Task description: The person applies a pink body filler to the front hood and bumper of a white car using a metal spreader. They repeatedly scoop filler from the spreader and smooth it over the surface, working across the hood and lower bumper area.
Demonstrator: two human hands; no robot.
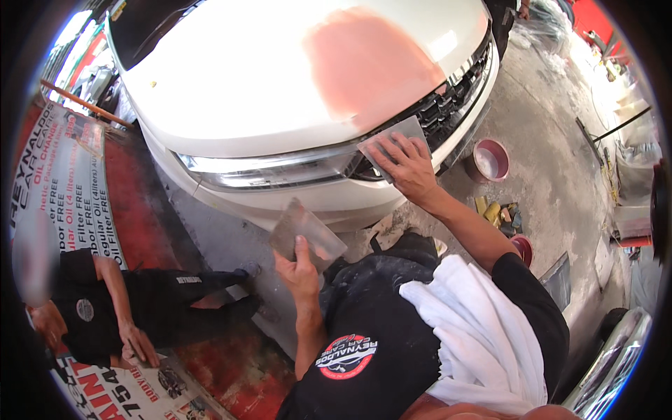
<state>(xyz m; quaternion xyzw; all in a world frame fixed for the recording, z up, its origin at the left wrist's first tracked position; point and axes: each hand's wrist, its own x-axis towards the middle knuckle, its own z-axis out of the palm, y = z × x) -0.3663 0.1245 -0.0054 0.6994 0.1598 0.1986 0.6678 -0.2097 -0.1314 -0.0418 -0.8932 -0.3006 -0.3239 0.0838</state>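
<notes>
My left hand (301, 273) grips a smeared grey rectangular plate (313, 234) by its near edge, thumb on top. It is held in front of the white car's bumper (266, 206). My right hand (409, 164) has its fingers spread over a second thin, whitish rectangular plate (420, 129), pressing or holding it just in front of the grille (455, 98); whether it touches the car I cannot tell. Beyond it, a broad matte pink patch (364, 59) covers part of the white hood (231, 84). The headlight (273, 168) lies between my two hands.
A maroon bucket (488, 161) stands on the concrete floor right of the bumper, with small blocks (500, 213) and another red container (522, 248) nearer. A white cloth (483, 322) hangs over my shoulder. Another person (105, 301) sits at left beside printed banners (70, 182).
</notes>
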